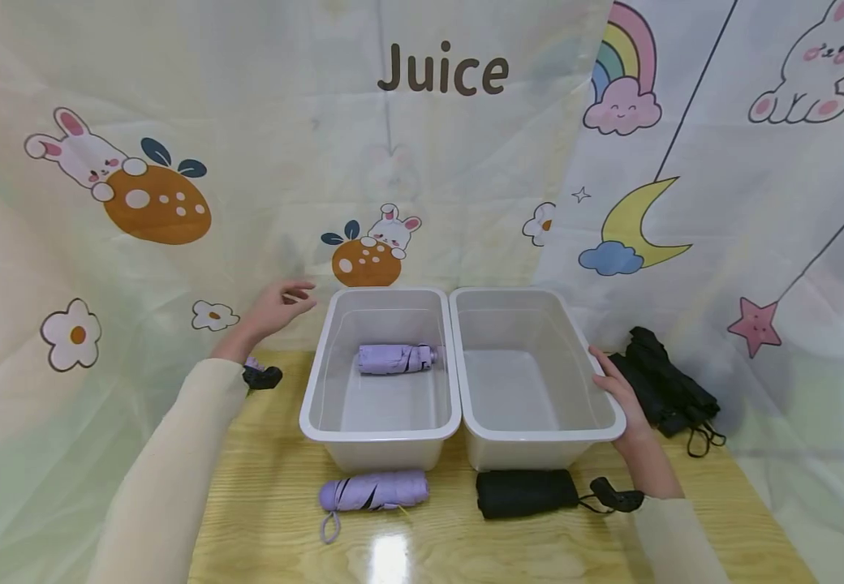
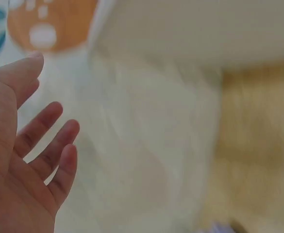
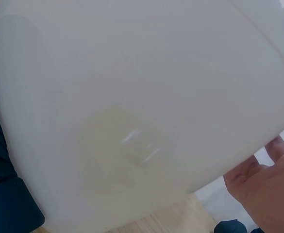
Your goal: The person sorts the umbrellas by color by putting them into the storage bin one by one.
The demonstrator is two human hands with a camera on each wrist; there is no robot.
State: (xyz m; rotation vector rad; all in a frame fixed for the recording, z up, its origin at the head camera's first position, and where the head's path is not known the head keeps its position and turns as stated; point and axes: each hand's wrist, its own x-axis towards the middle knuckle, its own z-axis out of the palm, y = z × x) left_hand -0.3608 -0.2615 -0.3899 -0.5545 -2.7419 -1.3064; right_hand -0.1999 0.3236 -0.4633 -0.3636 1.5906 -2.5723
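Note:
My left hand [image 1: 276, 310] is raised beside the back left corner of the left white plastic bin [image 1: 381, 436], fingers loosely bent and apart. In the left wrist view nothing lies in the left hand [image 2: 30, 131]. My right hand [image 1: 622, 397] holds the right white bin [image 1: 539, 435] at its right rim. From the right wrist, the fingers [image 3: 241, 177] show at the edge of the bin wall [image 3: 132, 73]. A folded lilac umbrella [image 1: 393, 359] lies inside the left bin. Only bare floor shows in the right bin.
In front of the bins lie another folded lilac umbrella [image 1: 378, 491] and a folded black umbrella [image 1: 527, 494]. A loosely folded black umbrella [image 1: 666, 385] rests right of the right bin. Something lilac [image 1: 250, 362] peeks out behind the left wrist. A printed curtain [image 1: 458, 178] hangs behind the wooden table [image 1: 269, 487].

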